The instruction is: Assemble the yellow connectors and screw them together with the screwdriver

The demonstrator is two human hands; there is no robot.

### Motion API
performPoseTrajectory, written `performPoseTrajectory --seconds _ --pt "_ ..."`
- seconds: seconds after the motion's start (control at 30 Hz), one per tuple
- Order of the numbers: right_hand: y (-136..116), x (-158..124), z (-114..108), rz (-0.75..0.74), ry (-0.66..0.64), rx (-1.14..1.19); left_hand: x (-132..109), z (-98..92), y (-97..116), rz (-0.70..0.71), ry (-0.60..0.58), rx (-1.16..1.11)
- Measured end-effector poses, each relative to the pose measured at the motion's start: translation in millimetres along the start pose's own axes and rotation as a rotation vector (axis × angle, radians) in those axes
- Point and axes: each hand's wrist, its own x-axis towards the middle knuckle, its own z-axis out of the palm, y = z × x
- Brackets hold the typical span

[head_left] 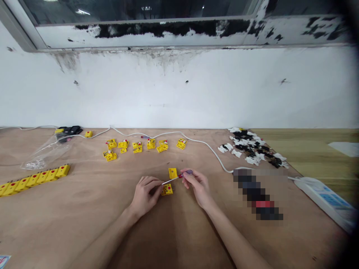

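My right hand [198, 185] grips a screwdriver [174, 180] by its purple and red handle, the shaft slanting down to the left. Its tip reaches the fingertips of my left hand [147, 192]. Those fingers are closed at the left edge of a yellow connector half [168, 189] lying on the table, with a red dot on it; they partly cover it. Just beyond lies a yellow cover half [172, 173], flat and apart from both hands. Whether a small part sits at the screwdriver's tip is too fine to make out.
Several opened yellow connectors [137, 147] lie in a row further back, before a white cable [202, 142]. Assembled yellow connectors [35, 179] line up at left near a clear plastic bag [46, 153]. Black and white pieces [249, 145] and a power strip [325, 200] are at right.
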Motion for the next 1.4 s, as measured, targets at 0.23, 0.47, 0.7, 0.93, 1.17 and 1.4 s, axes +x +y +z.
performPoseTrajectory --seconds 0.23,0.47,0.7,0.93,1.17,1.4 --pt "-0.8 -2.4 1.4 -0.079 -0.002 -0.013 0.3 -2.2 5.5 0.013 0.015 0.002" --pt "1.0 -6.6 6.9 -0.128 0.024 0.107 0.8 -5.7 10.2 0.068 -0.016 0.036" --pt "-1.9 -10.0 12.5 -0.096 0.029 0.17 -0.3 -5.2 11.2 0.11 -0.045 0.056" --pt "0.4 -11.6 15.5 -0.072 0.018 0.138 -1.0 -5.3 12.9 0.132 -0.093 0.063" --pt "1.4 -11.9 16.8 -0.064 -0.008 0.139 -1.2 -4.2 12.0 0.149 -0.1 0.061" --pt "3.4 -14.0 16.7 -0.071 -0.01 0.108 -1.2 -3.7 11.6 0.158 -0.111 0.073"
